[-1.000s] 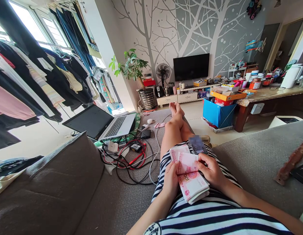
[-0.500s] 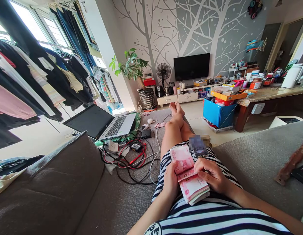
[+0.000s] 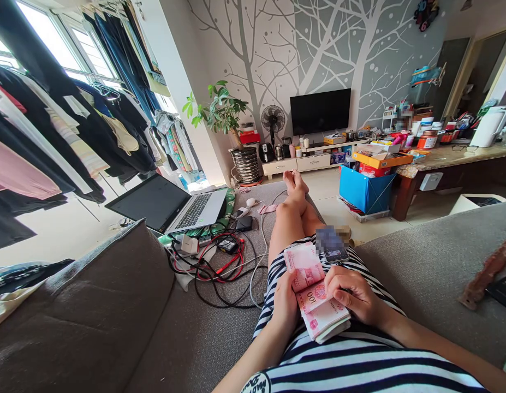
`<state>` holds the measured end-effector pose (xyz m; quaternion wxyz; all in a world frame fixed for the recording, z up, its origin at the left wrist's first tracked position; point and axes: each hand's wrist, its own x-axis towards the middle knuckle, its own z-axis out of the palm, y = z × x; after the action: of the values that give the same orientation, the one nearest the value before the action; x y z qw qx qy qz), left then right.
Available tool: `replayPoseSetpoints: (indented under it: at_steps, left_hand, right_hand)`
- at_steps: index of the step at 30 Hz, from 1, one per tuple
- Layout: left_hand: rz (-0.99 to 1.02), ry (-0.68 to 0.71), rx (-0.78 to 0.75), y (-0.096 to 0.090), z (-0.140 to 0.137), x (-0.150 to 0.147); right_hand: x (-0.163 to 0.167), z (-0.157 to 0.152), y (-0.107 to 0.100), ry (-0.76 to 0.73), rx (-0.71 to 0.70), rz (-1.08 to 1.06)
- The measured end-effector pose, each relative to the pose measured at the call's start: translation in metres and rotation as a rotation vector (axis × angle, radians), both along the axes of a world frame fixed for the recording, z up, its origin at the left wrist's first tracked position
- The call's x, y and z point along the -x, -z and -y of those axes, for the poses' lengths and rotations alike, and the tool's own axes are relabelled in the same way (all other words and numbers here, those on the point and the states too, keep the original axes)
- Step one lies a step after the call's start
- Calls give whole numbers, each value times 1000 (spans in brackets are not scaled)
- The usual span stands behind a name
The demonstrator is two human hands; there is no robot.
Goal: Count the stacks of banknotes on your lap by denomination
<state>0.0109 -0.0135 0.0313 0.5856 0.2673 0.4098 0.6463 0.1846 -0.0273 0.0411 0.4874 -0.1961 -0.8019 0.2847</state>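
A thick stack of red 100 banknotes [image 3: 326,319] rests on my lap over striped cloth. My left hand [image 3: 286,300] grips the stack along its left side, thumb on top, with some notes folded away toward my knees. On the right side, the curled fingers of my right hand [image 3: 355,292] pinch the edge of a note; the fingertips partly hide it. Just beyond the notes, a dark phone-like object [image 3: 337,254] lies on my thigh, partly blurred out.
Left of my legs on the grey sofa [image 3: 203,338] are tangled cables [image 3: 232,267] and an open laptop [image 3: 195,210]. A blue box [image 3: 365,188] stands by the table [image 3: 404,169] at right. A dark remote-like object [image 3: 502,292] lies at the far right.
The note under my right fingers has shifted, and more of a 100 note's printed face now shows between my hands. My left hand keeps its place.
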Motion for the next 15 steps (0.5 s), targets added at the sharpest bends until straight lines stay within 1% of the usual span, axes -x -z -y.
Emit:
replayPoseSetpoints:
  at_steps: [11, 15]
  left_hand:
    - [8, -1, -16, -3, 1, -1]
    - [-59, -13, -39, 2, 0, 1]
  right_hand:
    - [0, 0, 0, -8, 2, -6]
    - [0, 0, 0, -9, 6, -3]
